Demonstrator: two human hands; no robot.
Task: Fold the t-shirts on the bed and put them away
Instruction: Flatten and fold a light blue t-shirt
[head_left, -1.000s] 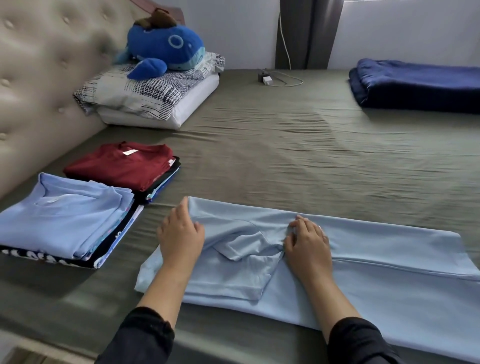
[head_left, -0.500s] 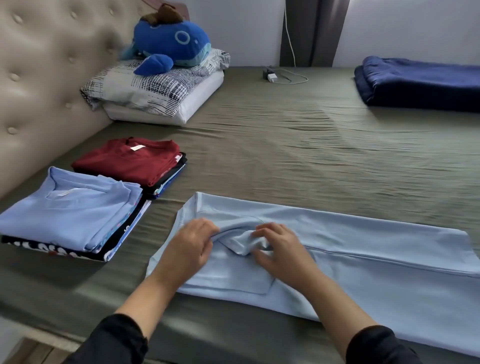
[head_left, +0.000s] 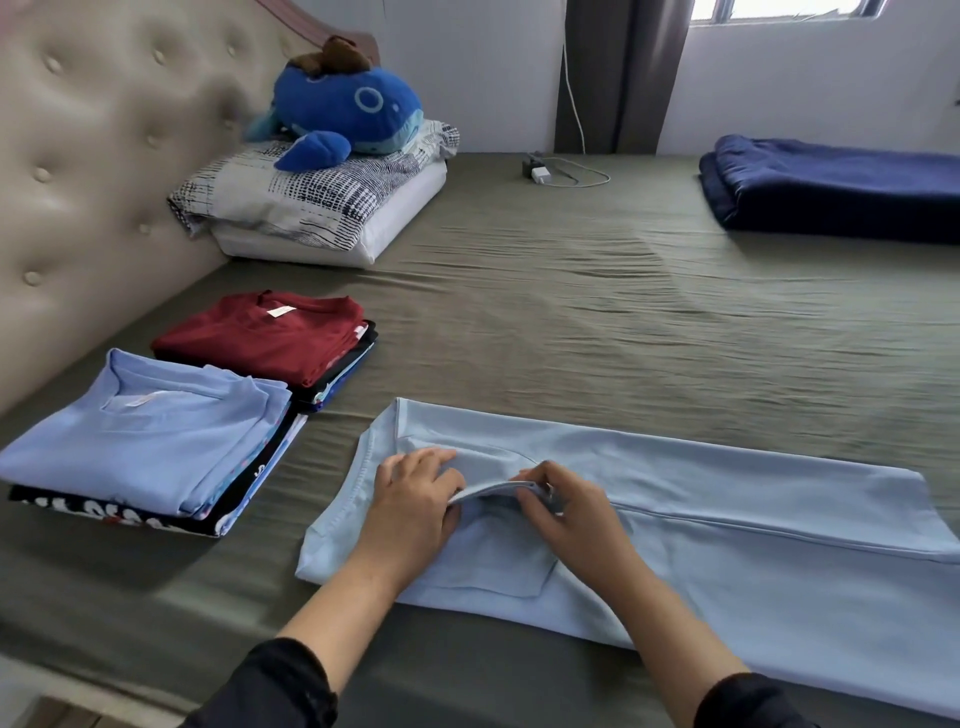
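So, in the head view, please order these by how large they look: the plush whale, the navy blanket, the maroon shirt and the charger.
1. Navy blanket, though the frame cuts it off.
2-3. Plush whale and maroon shirt: they look alike, and the whale lies farther away, so unsure.
4. Charger.

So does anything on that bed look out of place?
Only a charger with its cable, lying loose on the bed sheet by the far wall. The folded stacks sit tidy.
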